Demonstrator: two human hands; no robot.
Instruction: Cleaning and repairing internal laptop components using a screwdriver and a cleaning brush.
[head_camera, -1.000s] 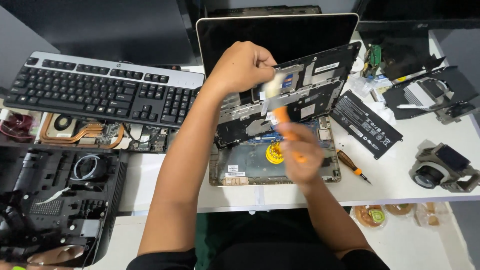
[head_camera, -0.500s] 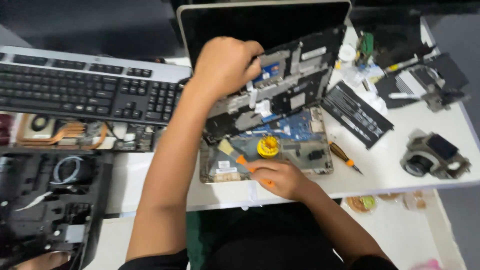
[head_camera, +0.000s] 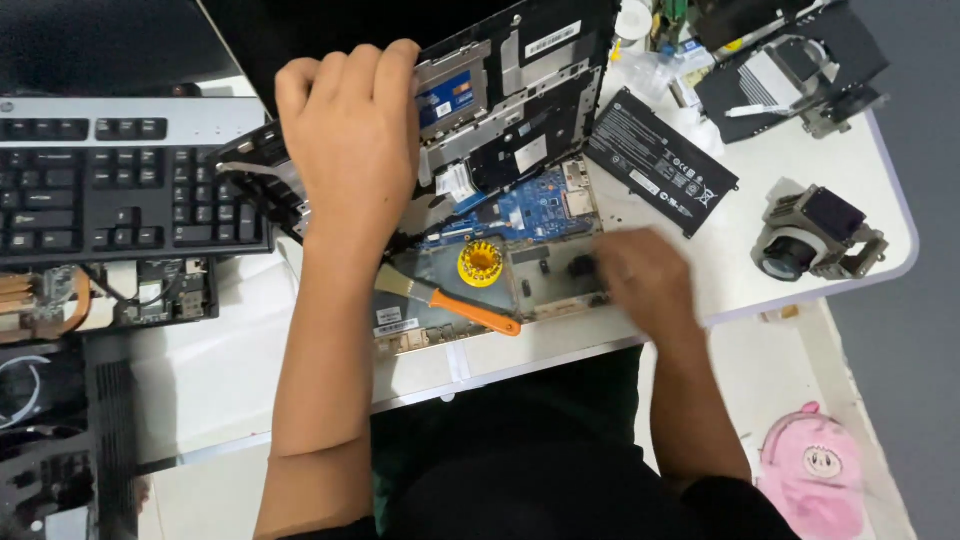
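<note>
My left hand (head_camera: 350, 140) grips the lifted keyboard deck (head_camera: 500, 95) of an opened laptop, holding it tilted up over the base. Below it the laptop base (head_camera: 520, 270) shows a blue circuit board (head_camera: 525, 210) and a small yellow round part (head_camera: 480, 262). A brush with an orange handle (head_camera: 450, 300) lies across the base, with no hand on it. My right hand (head_camera: 640, 280) is blurred at the base's right front edge, fingers curled near a small dark piece; I cannot tell whether it holds anything.
A black keyboard (head_camera: 120, 180) lies at the left above a board with copper pipes (head_camera: 60, 300). A flat black battery (head_camera: 660, 160) and a grey lens block (head_camera: 815, 235) rest at the right. More dark parts (head_camera: 790, 70) sit top right. A pink bag (head_camera: 815, 480) is on the floor.
My right hand let go of the orange-handled brush, which now lies on the laptop base, and moved right to the base's front right corner. My left hand still holds the deck up.
</note>
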